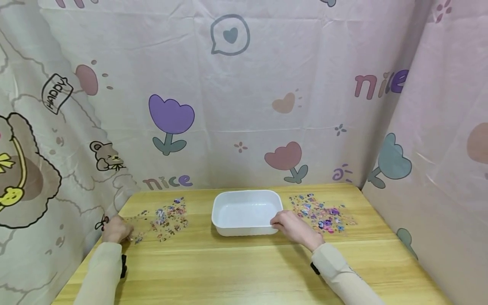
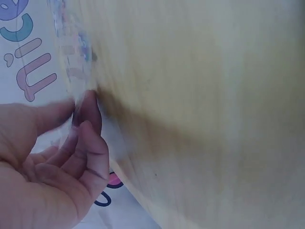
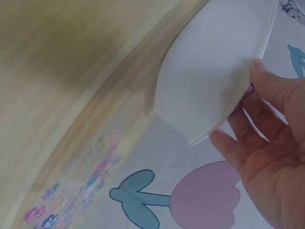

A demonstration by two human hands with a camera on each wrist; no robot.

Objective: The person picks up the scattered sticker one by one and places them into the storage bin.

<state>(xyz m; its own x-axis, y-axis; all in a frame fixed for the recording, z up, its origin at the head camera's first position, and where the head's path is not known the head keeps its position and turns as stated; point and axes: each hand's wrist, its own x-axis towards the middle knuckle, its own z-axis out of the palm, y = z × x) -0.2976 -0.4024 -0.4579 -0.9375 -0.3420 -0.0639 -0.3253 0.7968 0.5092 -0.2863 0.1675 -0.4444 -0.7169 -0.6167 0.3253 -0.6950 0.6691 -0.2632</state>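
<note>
Left hand [image 1: 115, 230]: my fingers [image 2: 96, 151] pinch clear sticker sheet [image 1: 166, 217]; film between them clear only in left wrist view
White basin [image 1: 236, 231]: on worktop [image 1: 183, 271], far middle
Right hand [image 1: 293, 226]: my fingers pinch basin rim, near-right corner

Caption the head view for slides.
White tub between two patterned sheets; right hand grips its rim, left hand pinches one sheet.

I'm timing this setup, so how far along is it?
Seemingly done: the white basin sits between the left patterned sheet and right patterned sheet. In hand: the left hand pinches the left sheet's edge; the right hand grips the basin's rim. Perhaps remaining: releasing that sheet and basin.
</note>
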